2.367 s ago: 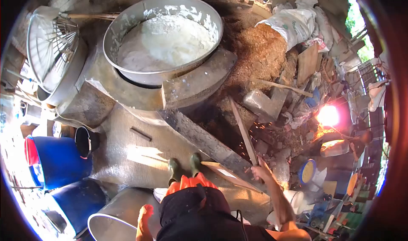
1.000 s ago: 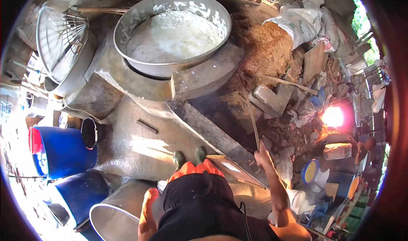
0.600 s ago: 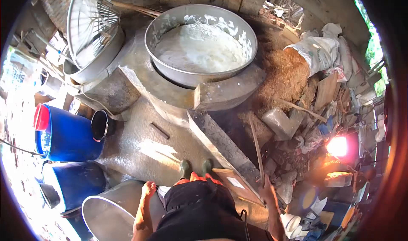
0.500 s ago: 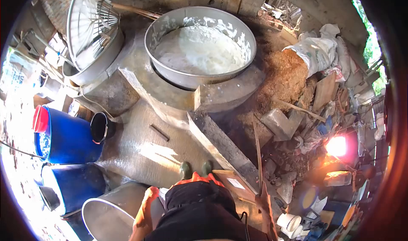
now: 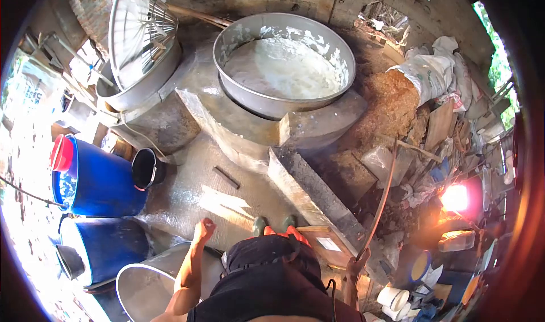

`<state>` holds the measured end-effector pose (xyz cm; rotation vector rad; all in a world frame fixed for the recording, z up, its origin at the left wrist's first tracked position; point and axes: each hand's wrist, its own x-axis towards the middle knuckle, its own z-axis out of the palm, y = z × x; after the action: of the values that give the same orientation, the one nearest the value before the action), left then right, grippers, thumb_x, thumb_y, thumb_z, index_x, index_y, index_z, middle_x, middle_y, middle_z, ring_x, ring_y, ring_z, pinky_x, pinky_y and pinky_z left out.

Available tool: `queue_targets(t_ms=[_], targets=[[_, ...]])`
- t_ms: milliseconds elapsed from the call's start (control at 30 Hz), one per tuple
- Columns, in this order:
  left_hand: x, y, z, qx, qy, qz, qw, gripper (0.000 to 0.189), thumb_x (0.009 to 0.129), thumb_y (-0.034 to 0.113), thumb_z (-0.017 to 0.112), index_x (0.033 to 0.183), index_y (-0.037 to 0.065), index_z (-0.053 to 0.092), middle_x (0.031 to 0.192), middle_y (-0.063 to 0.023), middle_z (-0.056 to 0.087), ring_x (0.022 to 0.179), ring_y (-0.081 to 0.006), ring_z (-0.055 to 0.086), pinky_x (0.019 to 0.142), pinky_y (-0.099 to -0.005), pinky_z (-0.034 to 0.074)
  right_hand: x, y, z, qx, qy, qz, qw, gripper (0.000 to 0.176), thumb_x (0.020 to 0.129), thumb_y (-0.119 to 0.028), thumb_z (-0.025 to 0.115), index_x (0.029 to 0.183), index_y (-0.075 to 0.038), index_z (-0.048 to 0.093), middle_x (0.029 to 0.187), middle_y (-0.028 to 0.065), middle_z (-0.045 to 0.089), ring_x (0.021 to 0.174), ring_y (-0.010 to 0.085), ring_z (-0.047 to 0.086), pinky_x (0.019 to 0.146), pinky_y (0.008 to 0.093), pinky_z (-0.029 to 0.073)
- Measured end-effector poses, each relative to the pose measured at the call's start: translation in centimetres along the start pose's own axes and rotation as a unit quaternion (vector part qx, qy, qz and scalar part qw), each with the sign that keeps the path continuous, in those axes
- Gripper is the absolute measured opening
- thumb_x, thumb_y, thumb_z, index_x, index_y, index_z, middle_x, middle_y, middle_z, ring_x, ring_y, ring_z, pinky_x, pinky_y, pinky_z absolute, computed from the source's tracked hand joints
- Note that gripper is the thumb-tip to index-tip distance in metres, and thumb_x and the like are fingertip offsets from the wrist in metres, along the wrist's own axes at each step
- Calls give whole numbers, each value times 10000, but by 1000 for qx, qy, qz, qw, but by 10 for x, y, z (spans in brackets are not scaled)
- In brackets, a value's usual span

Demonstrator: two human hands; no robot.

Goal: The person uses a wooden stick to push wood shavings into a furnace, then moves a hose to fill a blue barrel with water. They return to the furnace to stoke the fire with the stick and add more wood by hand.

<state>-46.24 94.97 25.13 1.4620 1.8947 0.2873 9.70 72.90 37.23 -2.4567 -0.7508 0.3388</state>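
My right hand (image 5: 356,264) is low on the right, beside my body, with its fingers wrapped round the lower end of a long, thin, slightly bent stick (image 5: 386,194). The stick slants up past the low concrete wall (image 5: 318,194). Out to the left, above the floor, my left hand (image 5: 205,230) is loosely curled, and no object shows in it. Under my left forearm stands a large metal drum (image 5: 150,274). Ahead, a wide metal pan (image 5: 284,99) with white, frothy contents (image 5: 284,69) sits in a concrete stove.
Blue barrels (image 5: 108,180) and a black bucket (image 5: 149,168) stand at left. A short dark bar (image 5: 226,177) lies on the floor. At right are heaped sawdust (image 5: 386,103), sacks (image 5: 428,75) and rubble. A framed board (image 5: 332,245) leans near my boots. White buckets (image 5: 393,297) are lower right.
My left hand has lifted forward from beside my hip. The stick in my right hand has swung, its top tilting to the right. The view has shifted slightly.
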Motion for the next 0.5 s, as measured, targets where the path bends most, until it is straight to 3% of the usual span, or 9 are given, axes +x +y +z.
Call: queue_targets(t_ms=[67, 133, 267, 333, 367, 433, 467, 500], targets=[[-3, -1, -17, -45, 2, -14, 999, 223, 738, 268, 672, 852, 77, 680, 836, -142, 686, 813, -317, 668, 731, -384, 517, 1, -6, 1, -17, 20, -24, 999, 705, 771, 18, 473, 1398, -183, 221, 1008, 177, 548, 746, 242, 548, 641, 353, 448], [-7, -31, -17, -19, -11, -8, 1000, 278, 787, 324, 646, 908, 74, 665, 866, -148, 684, 823, -303, 666, 725, -401, 509, 22, 19, 25, 24, 55, 13, 998, 608, 737, 43, 434, 1321, -70, 309, 1208, 141, 439, 817, 243, 528, 702, 351, 428], [-39, -112, 19, -7, 20, 1, 1000, 309, 838, 375, 577, 934, 96, 671, 816, -122, 680, 767, -241, 666, 723, -391, 517, 42, 54, 65, 35, 103, -67, 992, 570, 737, -3, 486, 1276, -86, 320, 1104, 189, 486, 819, 320, 565, 741, 400, 439], [-70, -133, 29, -13, -32, -128, 991, 306, 835, 382, 574, 929, 109, 675, 769, -104, 680, 720, -230, 669, 699, -369, 522, 39, 40, 74, -98, 111, 18, 989, 567, 742, -31, 526, 1257, -83, 293, 982, 213, 531, 844, 370, 592, 755, 443, 441], [-88, -145, 37, -29, -35, -134, 990, 289, 832, 373, 580, 926, 117, 677, 752, -91, 681, 690, -218, 668, 679, -360, 525, 35, 21, 72, -97, 110, 16, 989, 567, 742, -31, 526, 1257, -83, 293, 982, 213, 531, 844, 370, 592, 755, 443, 441], [-123, -188, 65, 11, -70, -132, 989, 248, 835, 345, 595, 917, 126, 680, 738, -69, 683, 645, -193, 664, 630, -341, 531, 25, -12, 62, -40, -10, 106, 993, 658, 763, -35, 541, 1339, -78, 227, 1150, 239, 542, 940, 373, 607, 780, 459, 469], [-127, -208, 77, 67, -101, -124, 985, 224, 841, 326, 604, 910, 127, 682, 740, -61, 685, 629, -181, 661, 602, -332, 535, 25, -4, 68, -39, -10, 108, 993, 658, 763, -35, 541, 1339, -78, 227, 1150, 239, 542, 940, 373, 607, 780, 459, 469], [-133, -198, 71, 52, -146, -182, 971, 271, 822, 342, 618, 960, 115, 668, 806, -80, 690, 720, -214, 668, 664, -349, 534, 27, 20, 84, -39, -15, 71, 997, 729, 761, -61, 564, 1373, -66, 168, 1124, 256, 553, 919, 378, 611, 787, 463, 468]])
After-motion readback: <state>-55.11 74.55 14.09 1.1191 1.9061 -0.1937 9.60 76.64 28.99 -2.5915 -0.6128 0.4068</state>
